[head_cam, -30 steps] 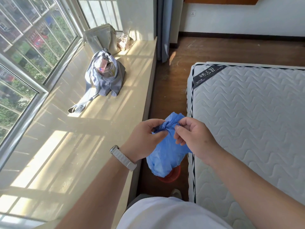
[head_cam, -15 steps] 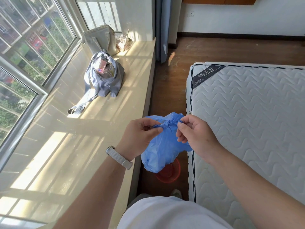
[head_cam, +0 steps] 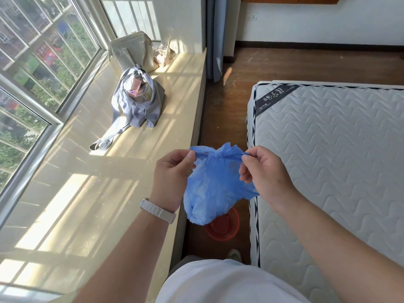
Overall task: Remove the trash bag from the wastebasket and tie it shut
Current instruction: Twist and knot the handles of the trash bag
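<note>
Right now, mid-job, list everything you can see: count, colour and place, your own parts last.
trash bag: one, blue, held in the air above the wastebasket
wastebasket: one, red, on the floor between ledge and mattress
mattress: one, white quilted, right side
window ledge: one, cream, left side
cloth bag: one, grey, on the ledge
tote bag: one, off-white, far end of the ledge
curtain: one, blue-grey, beyond the ledge
wall socket: one, white, far wall
watch band: one, white, left wrist
left hand: pinching one bag end
right hand: pinching the other end
</note>
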